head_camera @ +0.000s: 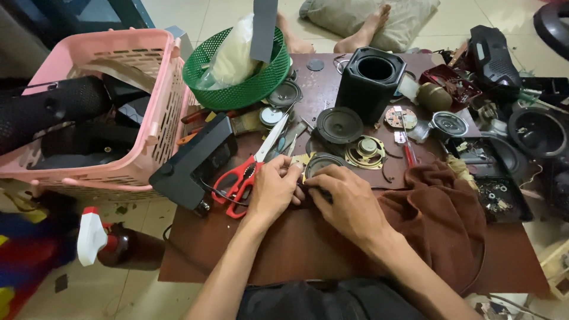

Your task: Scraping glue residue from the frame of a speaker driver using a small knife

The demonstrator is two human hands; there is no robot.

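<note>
Both forearms reach forward over the dark brown surface [296, 249], left hand [274, 191] and right hand [347, 201] curled together gripping one small round black speaker driver [322, 162], beside one pair of red-handled scissors [249, 172].

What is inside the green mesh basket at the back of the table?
The green mesh basket holds a bunched clear plastic bag and an upright grey flat strip leaning out over its rim. The bag covers the bottom, so anything beneath it cannot be seen.

Scissors [252, 166] on the table [296, 249] left of both hands, cloth [444, 213] right, basket [106, 112] far left.
</note>
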